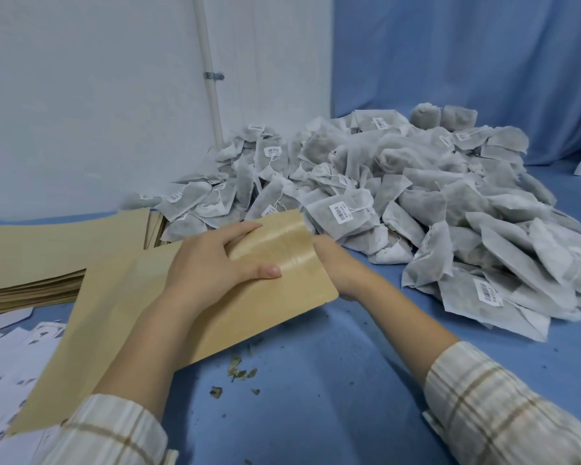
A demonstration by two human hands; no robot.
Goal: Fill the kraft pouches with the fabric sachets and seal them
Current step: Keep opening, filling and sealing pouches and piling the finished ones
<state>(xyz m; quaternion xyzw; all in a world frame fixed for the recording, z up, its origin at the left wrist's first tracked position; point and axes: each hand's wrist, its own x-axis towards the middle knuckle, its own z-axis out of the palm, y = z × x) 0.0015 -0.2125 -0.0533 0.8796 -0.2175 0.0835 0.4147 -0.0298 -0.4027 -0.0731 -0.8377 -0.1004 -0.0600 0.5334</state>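
Observation:
A flat kraft pouch (148, 317) lies slanted across the blue surface, its shiny zip end pointing toward the sachets. My left hand (212, 260) grips that end, thumb on top and fingers curled over the far edge. My right hand (336, 263) is at the pouch's mouth, its fingers hidden behind the pouch, so I cannot tell what they hold. A big heap of grey-white fabric sachets (399, 203) with barcode tags is piled just beyond and to the right of both hands.
A stack of flat kraft pouches (47, 260) lies at the left. White printed labels (10, 360) are scattered at the lower left. Loose herb crumbs (240, 372) dot the blue cloth (332, 380). A white wall and pipe (212, 95) stand behind.

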